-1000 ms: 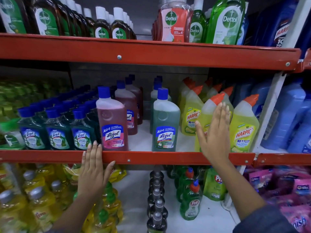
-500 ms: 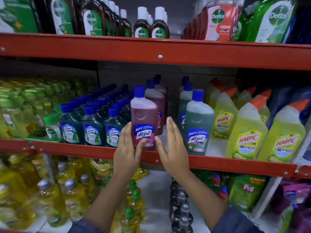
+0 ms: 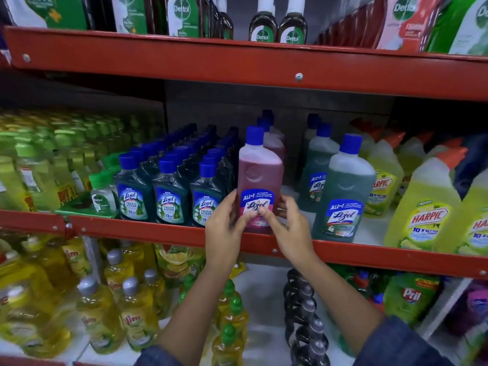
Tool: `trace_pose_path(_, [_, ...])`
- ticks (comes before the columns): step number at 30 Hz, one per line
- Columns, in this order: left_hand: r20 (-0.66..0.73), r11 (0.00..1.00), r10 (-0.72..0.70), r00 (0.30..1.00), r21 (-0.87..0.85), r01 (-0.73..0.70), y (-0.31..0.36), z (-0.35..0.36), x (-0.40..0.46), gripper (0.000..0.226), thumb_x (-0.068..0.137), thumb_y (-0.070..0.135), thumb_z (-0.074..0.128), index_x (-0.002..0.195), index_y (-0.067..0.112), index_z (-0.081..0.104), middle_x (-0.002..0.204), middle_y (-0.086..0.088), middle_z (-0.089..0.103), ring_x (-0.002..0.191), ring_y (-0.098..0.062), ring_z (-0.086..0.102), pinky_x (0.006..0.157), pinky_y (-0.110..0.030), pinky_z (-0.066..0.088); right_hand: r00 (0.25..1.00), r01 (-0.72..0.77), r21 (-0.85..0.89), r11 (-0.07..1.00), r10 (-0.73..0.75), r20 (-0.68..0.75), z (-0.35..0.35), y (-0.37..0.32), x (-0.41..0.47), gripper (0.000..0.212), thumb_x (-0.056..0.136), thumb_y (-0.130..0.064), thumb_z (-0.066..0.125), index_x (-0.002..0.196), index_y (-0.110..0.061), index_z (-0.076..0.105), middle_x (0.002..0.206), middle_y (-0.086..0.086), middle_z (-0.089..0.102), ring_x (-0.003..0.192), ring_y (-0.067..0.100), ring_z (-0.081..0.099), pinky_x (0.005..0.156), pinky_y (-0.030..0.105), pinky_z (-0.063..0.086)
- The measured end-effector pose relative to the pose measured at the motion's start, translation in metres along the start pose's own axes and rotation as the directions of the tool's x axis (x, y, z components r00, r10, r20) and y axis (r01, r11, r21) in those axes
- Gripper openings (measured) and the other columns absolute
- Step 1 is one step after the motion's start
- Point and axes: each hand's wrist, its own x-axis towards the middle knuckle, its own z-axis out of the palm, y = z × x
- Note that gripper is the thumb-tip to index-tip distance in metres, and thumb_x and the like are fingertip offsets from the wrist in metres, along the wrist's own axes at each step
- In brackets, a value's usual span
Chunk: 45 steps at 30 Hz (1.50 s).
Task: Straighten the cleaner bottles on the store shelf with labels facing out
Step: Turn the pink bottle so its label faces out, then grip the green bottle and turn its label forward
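Note:
A pink Lizol bottle (image 3: 260, 173) with a blue cap stands upright at the front of the middle shelf (image 3: 132, 231), label facing out. My left hand (image 3: 225, 228) grips its lower left side and my right hand (image 3: 289, 228) grips its lower right side, thumbs on the label. More pink bottles stand behind it. To its right stands a green Lizol bottle (image 3: 344, 196), label out, with another green one (image 3: 317, 170) behind. Small dark green Lizol bottles (image 3: 169, 199) stand in rows to the left.
Yellow Harpic bottles (image 3: 425, 204) fill the shelf's right end. Dettol bottles (image 3: 277, 25) line the top shelf. Yellow dish-soap bottles (image 3: 100, 313) and Pril bottles (image 3: 409, 297) sit on the lower shelf. A red shelf beam (image 3: 237, 64) runs overhead.
Both hands moved from the shelf edge and the Harpic bottle to the pink Lizol bottle and closed on its sides. The camera came closer and shifted left.

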Motion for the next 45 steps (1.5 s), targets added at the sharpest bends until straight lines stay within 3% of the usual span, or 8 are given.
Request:
trace_pose_path(4, [0.044,1.0,0.018,0.999,-0.02,-0.017,0.003,0.001,0.007,0.045,0.083,0.019,0.073,0.122,0.031,0.051,0.107,0.019,0.063,0.098,0.011,0.062,0.08,-0.008,0.048,0.998,0.002,-0.028,1.0,-0.003,-0.068,0.002,0.003,-0.001,0.045,0.087,-0.039,0.064,0.122,-0.014,0.052,0.118,0.005,0.066,0.105,0.012,0.063,0.089,0.034,0.056])
trace_pose_path(9, [0.073,0.999,0.036,0.997,-0.031,-0.033,0.0,0.003,0.01,0.047,0.083,0.022,0.073,0.125,0.017,0.056,0.111,0.003,0.067,0.099,0.002,0.065,0.083,-0.016,0.053,0.995,0.007,-0.049,0.999,-0.011,-0.099,0.0,0.0,-0.004,0.042,0.089,-0.034,0.063,0.123,-0.013,0.052,0.118,0.007,0.065,0.102,0.008,0.063,0.086,0.026,0.055])
trace_pose_path(20, [0.075,0.996,0.02,0.997,-0.091,-0.013,0.004,0.002,0.008,0.039,0.084,0.015,0.072,0.114,0.029,0.053,0.101,0.026,0.061,0.092,0.015,0.062,0.076,-0.006,0.047,0.99,0.029,-0.173,0.985,-0.052,-0.131,0.005,0.001,-0.008,0.04,0.093,-0.042,0.053,0.122,-0.016,0.047,0.117,0.007,0.06,0.103,0.019,0.062,0.085,0.046,0.055])
trace_pose_path(29, [-0.021,0.994,-0.01,1.0,-0.112,0.007,-0.002,0.013,-0.001,0.04,0.087,0.024,0.069,0.124,0.028,0.055,0.114,0.006,0.066,0.105,0.002,0.063,0.092,-0.029,0.054,0.996,0.039,-0.144,0.989,-0.05,-0.073,-0.008,-0.005,-0.007,0.038,0.092,-0.034,0.058,0.124,-0.015,0.052,0.118,0.002,0.061,0.104,0.01,0.059,0.087,0.018,0.05])
trace_pose_path(32, [-0.154,0.999,0.034,0.988,0.002,-0.034,-0.003,0.024,-0.012,0.04,0.091,0.033,0.064,0.128,0.021,0.054,0.125,-0.001,0.06,0.116,-0.013,0.059,0.095,-0.044,0.052,0.977,0.093,-0.173,0.981,-0.123,-0.172,-0.026,-0.007,-0.012,0.035,0.095,-0.03,0.055,0.125,-0.013,0.055,0.121,0.007,0.061,0.105,0.015,0.061,0.088,0.025,0.051])
trace_pose_path(36, [-0.275,0.984,0.163,0.948,0.116,-0.135,0.017,0.045,-0.029,0.029,0.093,0.021,0.06,0.121,0.011,0.059,0.121,-0.003,0.053,0.114,-0.017,0.054,0.097,-0.034,0.048,0.897,0.164,-0.185,0.969,-0.225,-0.38,-0.059,-0.012,-0.02,0.024,0.096,-0.015,0.054,0.118,-0.011,0.059,0.108,0.004,0.061,0.097,0.008,0.06,0.082,0.014,0.048])
trace_pose_path(40, [-0.121,0.985,0.164,0.979,0.063,-0.158,0.034,0.075,-0.03,0.025,0.093,0.021,0.06,0.116,0.012,0.061,0.113,0.0,0.056,0.107,-0.011,0.056,0.093,-0.024,0.047,0.837,0.144,-0.211,0.967,-0.232,-0.495,-0.089,0.002,-0.021,0.027,0.095,-0.015,0.056,0.12,-0.008,0.054,0.111,0.001,0.053,0.096,0.002,0.054,0.084,0.022,0.049])
trace_pose_path(45, [0.128,1.0,0.026,0.991,-0.004,-0.026,0.048,0.115,-0.025,0.037,0.093,0.027,0.06,0.127,0.014,0.057,0.118,0.006,0.056,0.108,-0.002,0.057,0.094,-0.016,0.046,0.879,-0.044,-0.097,0.994,-0.007,-0.476,-0.118,0.026,-0.015,0.048,0.09,-0.029,0.063,0.132,-0.008,0.048,0.128,0.005,0.052,0.118,0.023,0.053,0.097,0.041,0.048])
